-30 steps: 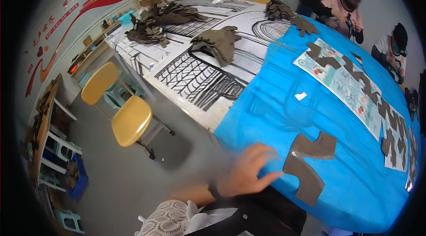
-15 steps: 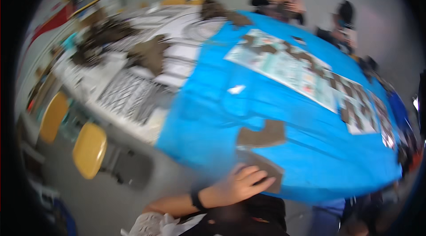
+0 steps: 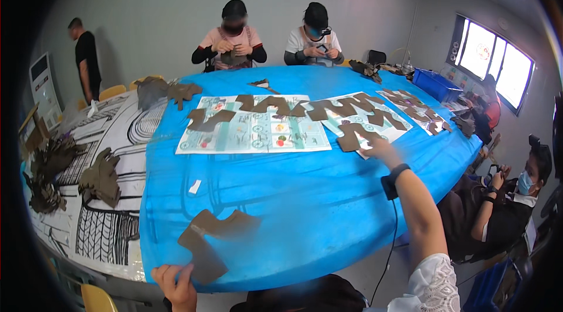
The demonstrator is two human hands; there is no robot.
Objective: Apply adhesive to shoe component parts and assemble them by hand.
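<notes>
Head cam here, so going by the big printed sheet point(image 3: 234, 143) on the blue-covered desk point(image 3: 328, 212). Looks to me like the laying-out is well along but not finished. A lone cutout point(image 3: 208, 118) sits over that sheet's left edge, and a row of brown cutouts point(image 3: 267, 104) runs along its far edge. Just right of it, a second sheet point(image 3: 384, 134) carries a bunch more, and past that a third sheet point(image 3: 434, 128) has its own lot. Can't say if those are in their final spots.

What's left, as far as I can judge: at least the bent near cutout point(image 3: 205, 247), which lies on the blue cover on the near side of the big sheet, well apart from it. The left hand point(image 3: 175, 285) is at that one's near left corner, fingers curled and thumb up at the edge; can't make out if it's pinching or just touching. The right hand point(image 3: 381, 151) reaches to just right of the big sheet, fingertips at the right-hand cutout point(image 3: 350, 138) on the second sheet's near edge. It's blurry, so no idea whether it has a grip.

There's also a brown stack point(image 3: 101, 178) left of the big sheet and a dark heap point(image 3: 53, 162) farther left. No clue if those count as leftover work.
</notes>
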